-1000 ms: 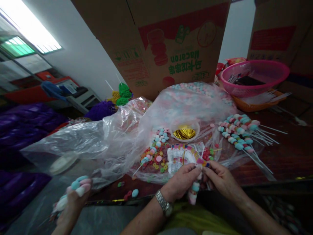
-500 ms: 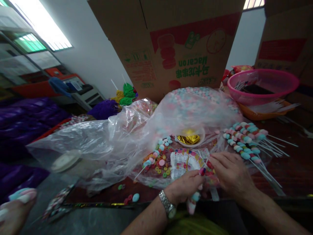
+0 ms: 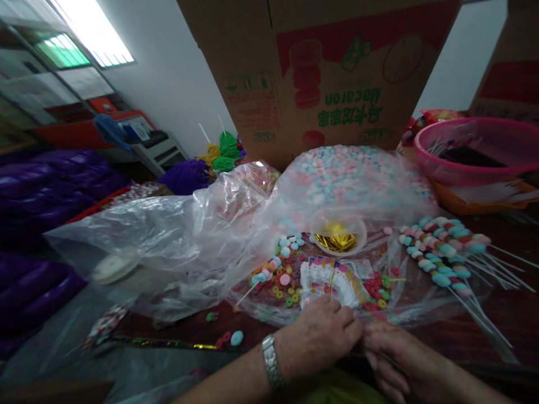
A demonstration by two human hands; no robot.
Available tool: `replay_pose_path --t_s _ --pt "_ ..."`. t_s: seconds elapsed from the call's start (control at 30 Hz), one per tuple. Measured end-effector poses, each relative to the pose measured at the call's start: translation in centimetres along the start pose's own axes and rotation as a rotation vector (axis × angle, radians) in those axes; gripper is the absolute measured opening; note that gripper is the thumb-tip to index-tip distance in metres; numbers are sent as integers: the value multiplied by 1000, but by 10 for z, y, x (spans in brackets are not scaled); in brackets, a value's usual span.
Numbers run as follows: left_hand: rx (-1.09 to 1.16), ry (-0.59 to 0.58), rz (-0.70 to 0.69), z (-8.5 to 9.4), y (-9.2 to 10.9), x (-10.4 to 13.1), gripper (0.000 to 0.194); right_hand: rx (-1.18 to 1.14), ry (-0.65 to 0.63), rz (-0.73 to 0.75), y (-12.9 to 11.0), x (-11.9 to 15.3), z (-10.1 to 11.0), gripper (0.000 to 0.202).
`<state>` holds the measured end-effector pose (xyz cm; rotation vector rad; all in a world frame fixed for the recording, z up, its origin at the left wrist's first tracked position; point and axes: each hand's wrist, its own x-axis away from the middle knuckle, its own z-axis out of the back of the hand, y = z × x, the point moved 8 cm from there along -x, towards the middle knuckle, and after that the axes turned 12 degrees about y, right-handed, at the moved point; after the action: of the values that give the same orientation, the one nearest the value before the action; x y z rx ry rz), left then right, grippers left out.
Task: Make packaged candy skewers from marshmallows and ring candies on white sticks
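One big clear bag of pastel candies [image 3: 349, 182] sits well beyond both hands. We see candy skewers [image 3: 442, 241] farther right, past the right hand [image 3: 393, 353]. Left hand [image 3: 320, 331] close beside it, fingers curled on both; we can't tell what either grips. Tied stack of printed slips [image 3: 343, 280] just beyond the left knuckles; red and green ring candies [image 3: 377, 290] beside the stack.

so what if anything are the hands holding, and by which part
Cannot be told: the left hand and right hand curl close together, hiding any held thing.
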<state>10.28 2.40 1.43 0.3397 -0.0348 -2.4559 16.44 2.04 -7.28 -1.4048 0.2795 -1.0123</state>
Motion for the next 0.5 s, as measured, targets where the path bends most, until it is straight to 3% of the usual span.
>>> replay_pose_path --t_s 0.07,0.13,0.2,0.23,0.27,0.37,0.5 --pt "51 129 44 7 -5 14 15 -145 -130 -95 -4 -4 -11 39" --pt "203 277 282 12 -30 30 20 -131 -92 -32 -22 -21 4 44" --pt "464 445 680 10 -67 52 24 227 188 233 -52 -45 40 43" --pt "629 513 895 3 -83 65 24 479 314 385 -69 -54 51 35" --pt "807 564 1089 -7 -93 76 25 693 358 497 -80 -63 53 27" --pt "1291 638 1437 -33 -96 91 26 952 312 603 -85 -86 42 17" --pt "1561 700 1555 -46 -84 95 28 1005 314 575 -75 -88 41 20"
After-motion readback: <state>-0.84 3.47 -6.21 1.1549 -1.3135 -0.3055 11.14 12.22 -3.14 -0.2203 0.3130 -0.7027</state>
